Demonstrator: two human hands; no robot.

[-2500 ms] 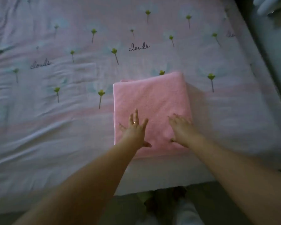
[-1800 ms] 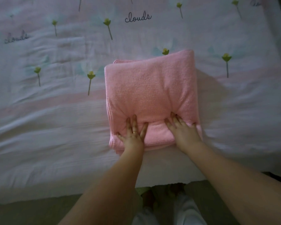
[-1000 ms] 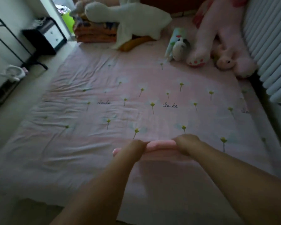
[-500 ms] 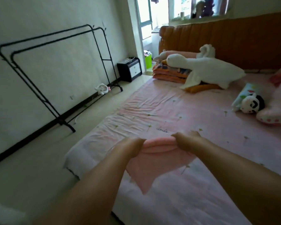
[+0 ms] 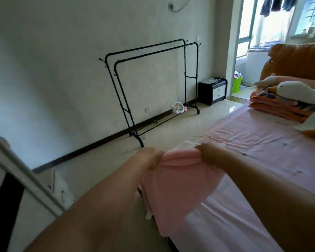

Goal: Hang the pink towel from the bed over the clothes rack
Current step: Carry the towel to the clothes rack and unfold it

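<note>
The pink towel (image 5: 176, 186) hangs in the air in front of me, partly unfolded, its lower end drooping over the bed's corner. My left hand (image 5: 149, 158) grips its top edge on the left and my right hand (image 5: 209, 154) grips the same edge on the right. The black double-bar clothes rack (image 5: 153, 51) stands bare against the wall ahead, across a strip of floor. The bed (image 5: 262, 160) with its pink sheet lies to my right.
A black and white nightstand (image 5: 212, 90) sits right of the rack, a small white toy (image 5: 178, 107) by the rack's foot. Folded orange blankets (image 5: 280, 108) and a white goose plush (image 5: 298, 91) lie at the bed's head. A white frame (image 5: 22, 171) stands near left.
Both hands picked the folded towel up off the bed. My view swung left from the bed toward the rack, and the towel has unfolded and hangs lower.
</note>
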